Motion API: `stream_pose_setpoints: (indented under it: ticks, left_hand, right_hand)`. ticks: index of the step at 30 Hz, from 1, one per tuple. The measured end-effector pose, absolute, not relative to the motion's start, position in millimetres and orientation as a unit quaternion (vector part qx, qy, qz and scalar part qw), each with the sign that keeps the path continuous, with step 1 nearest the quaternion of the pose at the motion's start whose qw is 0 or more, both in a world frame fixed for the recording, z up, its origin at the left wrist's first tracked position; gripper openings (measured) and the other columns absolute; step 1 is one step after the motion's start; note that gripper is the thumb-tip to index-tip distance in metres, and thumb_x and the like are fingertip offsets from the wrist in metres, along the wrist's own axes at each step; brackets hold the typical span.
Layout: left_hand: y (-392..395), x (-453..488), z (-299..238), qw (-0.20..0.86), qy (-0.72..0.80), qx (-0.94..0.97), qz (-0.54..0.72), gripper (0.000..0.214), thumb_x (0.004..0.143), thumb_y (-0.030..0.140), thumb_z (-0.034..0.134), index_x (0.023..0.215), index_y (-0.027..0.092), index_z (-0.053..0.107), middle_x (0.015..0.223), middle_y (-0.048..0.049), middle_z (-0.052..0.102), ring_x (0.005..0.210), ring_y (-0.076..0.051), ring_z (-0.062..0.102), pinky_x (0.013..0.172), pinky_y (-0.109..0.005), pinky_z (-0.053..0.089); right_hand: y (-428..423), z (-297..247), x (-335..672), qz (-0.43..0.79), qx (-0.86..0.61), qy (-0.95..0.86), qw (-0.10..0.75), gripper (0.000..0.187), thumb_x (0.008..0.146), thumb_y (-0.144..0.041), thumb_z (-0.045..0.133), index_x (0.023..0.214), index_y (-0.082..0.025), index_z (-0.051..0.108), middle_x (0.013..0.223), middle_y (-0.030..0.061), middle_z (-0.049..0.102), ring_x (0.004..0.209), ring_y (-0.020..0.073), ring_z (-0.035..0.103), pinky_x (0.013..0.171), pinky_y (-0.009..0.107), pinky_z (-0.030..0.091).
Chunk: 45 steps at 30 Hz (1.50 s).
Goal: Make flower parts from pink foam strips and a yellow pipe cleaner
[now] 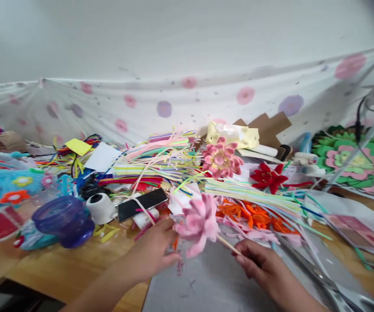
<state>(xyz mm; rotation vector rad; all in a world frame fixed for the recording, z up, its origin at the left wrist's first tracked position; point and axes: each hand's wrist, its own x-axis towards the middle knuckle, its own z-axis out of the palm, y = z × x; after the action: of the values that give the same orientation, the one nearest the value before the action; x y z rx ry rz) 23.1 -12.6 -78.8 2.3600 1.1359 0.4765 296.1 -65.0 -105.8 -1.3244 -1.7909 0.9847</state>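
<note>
Grip, left: fingers [171,232] of the left hand [154,253] are closed on the petals at the left edge of the pink flower [198,223], lower centre of the frame.
Grip, right: the right hand [260,262] pinches the stick [228,245] just below the head.
Position: the flower is tilted above the grey mat [213,284].
Done: the petals look shaped and the head looks mounted.
Left: the stick seems bare, with no leaves.
Around: red flower [268,177] and coloured strips [161,167] mid-frame; purple bowl [63,221] on the table [76,264], left.

Purple bowl [63,220], black phone [142,204], red flower [268,177]
</note>
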Motion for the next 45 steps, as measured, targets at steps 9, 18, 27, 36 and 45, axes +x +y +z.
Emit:
stream_pose_setpoints:
  ticks: [9,18,27,36,45]
  left_hand:
    - [-21.0,31.3,-97.4,0.516,0.463,0.490,0.528,0.023,0.080,0.035,0.056,0.095,0.019,0.063,0.090,-0.0058,0.065,0.087,-0.021,0.059,0.080,-0.031,0.045]
    - [12.7,-19.2,-66.2,0.501,0.502,0.550,0.442,0.019,0.082,0.034,0.053,0.072,0.018,0.055,0.062,0.0030,0.055,0.056,-0.011,0.050,0.056,-0.022,0.041]
    - [13.3,-14.2,-52.5,0.423,0.520,0.680,0.297,0.020,0.086,0.032,0.042,0.072,0.019,0.050,0.064,0.0021,0.058,0.055,-0.012,0.052,0.053,-0.022,0.036]
    - [15.7,-19.9,-54.4,0.276,0.562,0.764,0.156,0.019,0.082,0.030,0.042,0.068,0.019,0.051,0.061,0.0039,0.049,0.059,-0.013,0.044,0.055,-0.023,0.032]
    - [29.0,-18.0,-66.6,0.255,0.546,0.797,0.044,0.021,0.082,0.025,0.037,0.065,0.019,0.049,0.065,0.0023,0.052,0.065,-0.015,0.049,0.060,-0.023,0.033]
  right_hand:
    - [-24.2,-89.9,157.1,0.471,-0.354,-0.657,0.471,0.027,0.080,-0.015,0.046,0.104,-0.020,0.059,0.096,0.0057,0.063,0.089,0.0172,0.057,0.081,0.028,0.044]
    - [-1.8,-124.4,185.2,0.257,-0.357,-0.850,0.289,0.026,0.073,-0.020,0.057,0.096,-0.017,0.066,0.085,0.0094,0.064,0.076,0.0208,0.061,0.065,0.027,0.047]
    - [-17.1,-128.2,205.5,0.217,-0.353,-0.839,0.352,0.023,0.084,-0.020,0.045,0.097,-0.016,0.063,0.084,0.0092,0.063,0.075,0.0177,0.060,0.066,0.025,0.046]
    - [-25.2,-118.8,205.6,0.190,-0.368,-0.861,0.295,0.015,0.081,-0.018,0.049,0.091,-0.022,0.061,0.083,0.0030,0.063,0.077,0.0165,0.056,0.066,0.024,0.041]
    - [-22.7,-124.6,204.7,0.102,-0.330,-0.911,0.226,0.010,0.082,-0.027,0.051,0.079,-0.020,0.057,0.078,0.0001,0.063,0.070,0.0149,0.054,0.062,0.024,0.037]
